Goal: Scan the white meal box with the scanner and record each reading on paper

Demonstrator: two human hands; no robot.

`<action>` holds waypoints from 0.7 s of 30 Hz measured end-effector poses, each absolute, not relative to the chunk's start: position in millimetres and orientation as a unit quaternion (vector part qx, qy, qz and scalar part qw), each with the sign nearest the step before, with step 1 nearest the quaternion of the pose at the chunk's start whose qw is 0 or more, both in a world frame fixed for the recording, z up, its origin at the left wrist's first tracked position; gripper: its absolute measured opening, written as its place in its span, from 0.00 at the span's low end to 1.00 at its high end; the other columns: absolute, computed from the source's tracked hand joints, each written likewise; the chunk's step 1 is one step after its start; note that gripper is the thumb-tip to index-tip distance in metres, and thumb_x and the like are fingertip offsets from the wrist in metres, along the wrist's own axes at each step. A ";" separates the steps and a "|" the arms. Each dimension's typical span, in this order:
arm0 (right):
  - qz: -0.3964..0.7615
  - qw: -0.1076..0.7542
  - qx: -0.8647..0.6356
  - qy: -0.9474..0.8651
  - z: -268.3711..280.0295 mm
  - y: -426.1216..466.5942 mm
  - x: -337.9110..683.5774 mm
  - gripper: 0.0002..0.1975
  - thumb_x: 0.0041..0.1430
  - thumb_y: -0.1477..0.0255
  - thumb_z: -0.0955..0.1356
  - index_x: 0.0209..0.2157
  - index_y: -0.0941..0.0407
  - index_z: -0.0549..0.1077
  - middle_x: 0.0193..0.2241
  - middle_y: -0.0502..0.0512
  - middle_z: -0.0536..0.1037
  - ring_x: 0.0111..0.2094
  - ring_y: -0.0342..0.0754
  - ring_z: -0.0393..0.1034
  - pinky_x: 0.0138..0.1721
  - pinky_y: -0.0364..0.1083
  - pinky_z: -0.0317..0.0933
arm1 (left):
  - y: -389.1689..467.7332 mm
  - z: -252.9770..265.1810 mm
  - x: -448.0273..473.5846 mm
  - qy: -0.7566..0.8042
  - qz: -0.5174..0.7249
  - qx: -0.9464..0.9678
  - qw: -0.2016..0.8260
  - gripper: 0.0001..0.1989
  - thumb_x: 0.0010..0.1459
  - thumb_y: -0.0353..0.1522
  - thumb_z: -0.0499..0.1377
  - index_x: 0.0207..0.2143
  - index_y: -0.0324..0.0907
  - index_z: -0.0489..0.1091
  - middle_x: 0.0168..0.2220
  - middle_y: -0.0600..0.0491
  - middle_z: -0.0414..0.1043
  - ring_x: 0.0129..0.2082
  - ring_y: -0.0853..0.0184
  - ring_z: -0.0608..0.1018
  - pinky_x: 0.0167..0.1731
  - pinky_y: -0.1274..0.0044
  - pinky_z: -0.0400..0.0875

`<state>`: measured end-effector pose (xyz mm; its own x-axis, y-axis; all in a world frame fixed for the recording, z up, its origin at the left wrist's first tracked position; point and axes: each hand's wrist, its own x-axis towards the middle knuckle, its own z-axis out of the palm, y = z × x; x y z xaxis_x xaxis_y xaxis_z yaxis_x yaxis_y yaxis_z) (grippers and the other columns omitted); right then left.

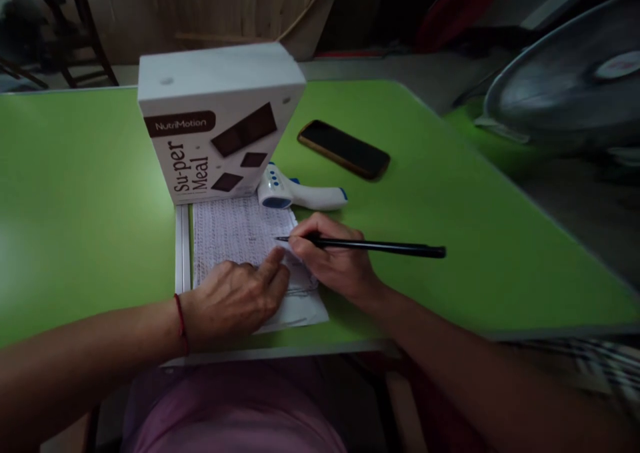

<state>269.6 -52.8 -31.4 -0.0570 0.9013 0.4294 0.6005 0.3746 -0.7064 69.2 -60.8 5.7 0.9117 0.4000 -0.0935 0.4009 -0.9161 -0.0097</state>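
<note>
My right hand (337,256) grips a black pen (380,245) in a writing hold, its tip at the paper. The pen slants nearly level, its back end pointing right. Beneath both hands lies a sheet of paper (227,230) covered with dense rows of small writing, too small to read. My left hand (240,293) rests on the paper's lower part, index finger stretched out close to the pen tip, the other fingers loosely bent, holding nothing. A red cord bracelet circles the left wrist. The paper's lower edge shows white below the hands.
A white NutriMotion box (220,126) stands upright behind the paper. Beside it lies a white and blue infrared thermometer (300,193), with a dark phone (345,149) farther back. The green table (450,240) ends at a slanted right edge, where a large fan (565,73) stands.
</note>
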 end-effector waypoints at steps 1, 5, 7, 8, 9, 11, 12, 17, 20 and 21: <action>0.176 0.435 -0.535 -0.702 -31.4 -53.0 269.9 0.07 0.55 0.71 0.66 0.23 0.51 0.67 0.18 0.47 0.73 0.20 0.44 0.65 0.22 0.44 0.61 | -60.7 5.9 69.5 0.205 -0.051 0.977 0.003 0.15 0.70 0.24 0.47 0.54 0.31 0.67 0.67 0.27 0.61 0.28 0.63 0.82 0.19 0.73 0.73; 0.188 0.443 -0.542 -0.689 -31.1 -53.1 270.6 0.07 0.54 0.70 0.66 0.23 0.51 0.68 0.18 0.47 0.73 0.19 0.44 0.64 0.22 0.45 0.61 | -60.3 6.7 69.7 0.203 -0.061 0.977 0.002 0.16 0.70 0.24 0.45 0.54 0.31 0.67 0.67 0.28 0.61 0.27 0.63 0.81 0.19 0.71 0.72; 0.183 0.448 -0.542 -0.687 -30.7 -52.9 270.6 0.07 0.54 0.70 0.66 0.22 0.51 0.68 0.18 0.48 0.73 0.19 0.44 0.65 0.22 0.45 0.61 | -60.2 7.2 69.2 0.202 -0.061 0.978 0.005 0.16 0.70 0.24 0.45 0.54 0.31 0.67 0.66 0.28 0.61 0.27 0.63 0.81 0.19 0.71 0.72; 0.179 0.449 -0.543 -0.687 -30.5 -52.8 270.6 0.07 0.53 0.71 0.66 0.22 0.51 0.68 0.18 0.48 0.73 0.19 0.44 0.65 0.22 0.45 0.61 | -60.1 7.2 68.9 0.201 -0.062 0.978 0.007 0.16 0.70 0.24 0.45 0.55 0.31 0.66 0.66 0.27 0.61 0.27 0.63 0.81 0.20 0.71 0.73; 0.176 0.449 -0.544 -0.686 -30.4 -52.8 270.6 0.07 0.53 0.71 0.66 0.22 0.51 0.67 0.18 0.48 0.73 0.19 0.44 0.65 0.22 0.45 0.61 | -60.1 7.2 68.6 0.201 -0.062 0.978 0.007 0.16 0.70 0.24 0.45 0.55 0.31 0.66 0.66 0.27 0.61 0.27 0.63 0.81 0.20 0.71 0.73; 0.173 0.448 -0.545 -0.687 -30.4 -52.9 270.5 0.07 0.53 0.71 0.66 0.23 0.51 0.68 0.18 0.48 0.73 0.19 0.44 0.64 0.22 0.45 0.60 | -60.0 6.6 68.3 0.203 -0.061 0.977 0.004 0.16 0.70 0.24 0.45 0.56 0.31 0.66 0.66 0.28 0.61 0.28 0.62 0.82 0.20 0.71 0.74; 0.172 0.449 -0.544 -0.688 -30.5 -53.0 270.4 0.07 0.53 0.71 0.66 0.23 0.51 0.68 0.18 0.48 0.73 0.19 0.43 0.64 0.22 0.45 0.60 | -59.9 6.2 68.3 0.202 -0.058 0.978 0.002 0.16 0.71 0.25 0.45 0.56 0.31 0.66 0.66 0.28 0.62 0.28 0.62 0.82 0.20 0.71 0.74; 0.164 0.453 -0.537 -0.692 -31.9 -52.9 270.0 0.08 0.54 0.72 0.66 0.22 0.52 0.67 0.18 0.47 0.72 0.19 0.43 0.64 0.22 0.43 0.60 | -60.1 6.6 69.5 0.200 -0.068 0.978 0.002 0.15 0.70 0.24 0.45 0.54 0.31 0.66 0.67 0.29 0.62 0.27 0.62 0.81 0.20 0.70 0.75; 0.161 0.451 -0.526 -0.703 -32.8 -52.1 270.7 0.07 0.54 0.72 0.66 0.23 0.52 0.68 0.18 0.47 0.73 0.18 0.42 0.64 0.21 0.43 0.60 | -60.7 9.0 70.1 0.201 -0.073 0.977 -0.002 0.16 0.71 0.24 0.44 0.54 0.32 0.66 0.67 0.29 0.61 0.28 0.63 0.81 0.21 0.71 0.75; 0.161 0.451 -0.521 -0.706 -32.9 -51.9 271.0 0.08 0.54 0.72 0.66 0.23 0.52 0.68 0.18 0.47 0.73 0.18 0.42 0.64 0.21 0.43 0.60 | -60.9 9.8 70.0 0.201 -0.075 0.977 -0.004 0.16 0.71 0.23 0.44 0.54 0.32 0.66 0.68 0.30 0.60 0.28 0.64 0.81 0.21 0.71 0.75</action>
<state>271.0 -51.9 -32.9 -0.0495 0.8820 0.4686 0.5911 0.4041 -0.6981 70.0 -60.9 9.8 0.9078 0.3939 -0.1440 0.3927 -0.9189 -0.0377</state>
